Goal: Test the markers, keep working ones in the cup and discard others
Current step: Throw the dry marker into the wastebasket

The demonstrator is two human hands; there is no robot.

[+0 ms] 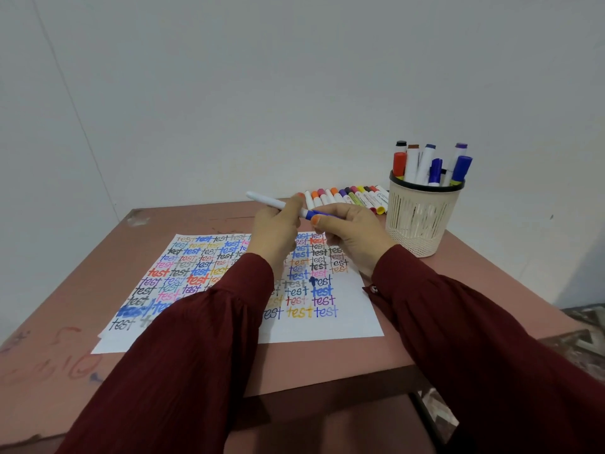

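Marker (265, 201), white barrel with a blue cap, held almost level in both my hands above the paper (347, 326). My left hand (274, 232) wraps its curled fingers round the white barrel, whose end sticks out to the left. My right hand (352, 235) pinches the blue cap end between thumb and fingers; I cannot tell whether the cap is fully seated. The paper lies flat on the table (327, 358), filled with rows of the word "test" in many colours. To the right, near the table's far corner, stands a cream slotted cup (422, 221) with a dark rim, holding a bunch (425, 163) of capped markers upright. Just left of the cup, a row (347, 195) of more markers lies side by side along the far edge. Dark red sleeves (203, 348) cover both my forearms. Behind is a plain pale wall (229, 93).
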